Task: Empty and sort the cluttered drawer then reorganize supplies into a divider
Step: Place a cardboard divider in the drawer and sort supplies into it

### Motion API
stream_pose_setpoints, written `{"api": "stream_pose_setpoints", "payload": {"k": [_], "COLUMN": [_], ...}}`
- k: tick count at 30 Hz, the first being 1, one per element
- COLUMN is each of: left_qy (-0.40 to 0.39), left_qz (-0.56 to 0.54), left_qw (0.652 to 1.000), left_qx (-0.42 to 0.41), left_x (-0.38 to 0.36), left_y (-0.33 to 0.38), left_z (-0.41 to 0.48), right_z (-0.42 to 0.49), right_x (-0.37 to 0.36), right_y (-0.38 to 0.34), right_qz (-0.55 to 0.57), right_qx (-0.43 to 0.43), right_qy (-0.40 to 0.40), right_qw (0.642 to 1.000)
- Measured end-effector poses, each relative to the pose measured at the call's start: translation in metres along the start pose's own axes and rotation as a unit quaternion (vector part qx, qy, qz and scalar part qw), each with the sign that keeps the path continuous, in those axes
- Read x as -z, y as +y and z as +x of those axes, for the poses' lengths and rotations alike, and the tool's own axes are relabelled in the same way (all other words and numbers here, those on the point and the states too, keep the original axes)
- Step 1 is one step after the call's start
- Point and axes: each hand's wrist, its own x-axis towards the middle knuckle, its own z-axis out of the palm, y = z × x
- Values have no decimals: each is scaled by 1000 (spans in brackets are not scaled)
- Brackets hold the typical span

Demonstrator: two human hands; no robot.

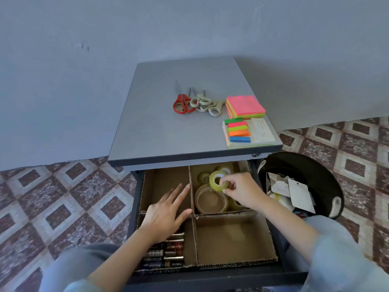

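The open drawer holds a cardboard divider (237,261) with four compartments. My right hand (242,190) pinches a yellowish tape roll (216,182) above the far right compartment, where a large clear tape roll (210,200) and several smaller rolls (203,177) lie. My left hand (166,211) is spread with straight fingers over the far left compartment, its thumb against the middle divider wall. Several batteries (166,252) fill the near left compartment. The near right compartment (229,239) holds nothing.
On the grey cabinet top (151,123) lie a pair of red scissors (182,104), several beige scissors (207,104), a stack of sticky notes (246,106) and coloured page flags (239,131). A black bin (315,175) with paper scraps stands at the right on the tiled floor.
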Motion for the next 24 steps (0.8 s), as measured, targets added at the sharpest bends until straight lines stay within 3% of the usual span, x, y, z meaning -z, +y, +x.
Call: {"api": "stream_pose_setpoints", "payload": {"k": [16,24], "left_qy": [-9,8], "left_qz": [36,36], "left_qw": [999,999], "left_qx": [-5,-14], "left_x": [-1,-5], "left_y": [-3,-6], "left_z": [4,5], "right_z": [71,70], "right_x": [-32,-35], "right_y": [-5,-13], "right_qz": [-115,-132], "right_qx": [-52,-61], "right_qy": [-86,-35], "right_qw": [988,989]}}
